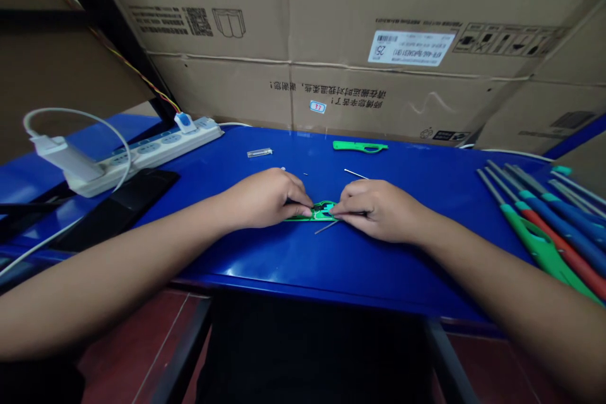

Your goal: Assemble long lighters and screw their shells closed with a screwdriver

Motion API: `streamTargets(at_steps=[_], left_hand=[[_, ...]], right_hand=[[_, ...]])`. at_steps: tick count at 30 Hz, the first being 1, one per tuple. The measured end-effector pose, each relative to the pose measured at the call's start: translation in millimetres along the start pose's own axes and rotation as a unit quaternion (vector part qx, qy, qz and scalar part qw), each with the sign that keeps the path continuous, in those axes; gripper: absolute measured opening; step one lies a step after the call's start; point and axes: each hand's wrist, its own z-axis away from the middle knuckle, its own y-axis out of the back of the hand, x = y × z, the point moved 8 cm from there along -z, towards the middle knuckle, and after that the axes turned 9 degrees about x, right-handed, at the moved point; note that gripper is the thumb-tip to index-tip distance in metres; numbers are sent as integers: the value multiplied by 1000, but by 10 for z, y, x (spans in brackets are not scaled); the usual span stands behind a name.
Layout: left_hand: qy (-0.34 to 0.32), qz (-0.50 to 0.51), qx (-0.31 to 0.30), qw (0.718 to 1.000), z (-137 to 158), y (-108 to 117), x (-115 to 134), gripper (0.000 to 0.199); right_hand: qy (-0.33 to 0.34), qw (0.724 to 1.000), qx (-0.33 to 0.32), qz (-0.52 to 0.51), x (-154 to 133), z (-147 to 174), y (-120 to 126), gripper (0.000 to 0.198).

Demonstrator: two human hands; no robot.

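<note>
On the blue table, an open half of a green lighter housing (pixel 307 219) lies between my hands, with small black and white parts inside it. My left hand (pixel 271 199) pinches at its left part, fingertips closed on the housing. At its right end, the fingers of my right hand (pixel 379 209) are pressed together on the housing by a teal piece (pixel 328 209). My fingers hide part of the inside. A thin metal rod (pixel 326 227) sticks out just below the housing. Farther back lie the other green housing half (pixel 360 147) and a small transparent fuel tank (pixel 260 153).
Several long-neck lighters (pixel 558 227) with green, red and blue handles lie at the right. A white power strip (pixel 151 151) with plugs and cables stands at the left, beside a black flat object (pixel 118 208). A large cardboard box (pixel 331 25) walls off the back.
</note>
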Motion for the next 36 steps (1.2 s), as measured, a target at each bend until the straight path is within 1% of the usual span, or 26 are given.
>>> streamTargets(at_steps=[4,6,9,14,18,21,23,26,28,31,35,36], left_hand=[[26,-39,10,999,1,-52,-2,13],[36,-37,13,999,-10,-59,3,13],[56,-10,20,998,-31,-54,-28,12],[122,55,17,991,-35,-110,-187,17],[145,92,-1,985,-29,-180,-260,19],[153,89,-10,984,-29,-190,-277,20],[154,82,-16,984,-31,-190,-273,20],[152,81,-18,985,-32,-191,-262,21],[151,83,-14,985,-27,-191,-260,20],[147,86,-10,985,-18,-195,-256,20],[152,90,-18,984,-16,-205,-259,20],[156,94,-19,983,-17,-209,-263,21]], right_hand=[[15,1000,19,-15,-1,11,-18,22],[12,999,21,-22,6,8,-26,22],[10,999,11,-44,14,-3,-29,23],[19,996,-6,-85,4,-8,0,27],[23,998,5,-66,-59,-16,2,26],[31,999,-4,-36,-132,-22,-29,28],[21,999,-15,-37,-137,-23,-43,28],[-12,996,-30,-81,-84,-32,-56,28],[-54,991,-33,-117,-18,-51,-67,24],[-152,979,-43,-127,97,-77,-110,19],[-296,950,-54,-81,214,-47,-121,7],[-321,943,-58,-64,231,-34,-118,10]])
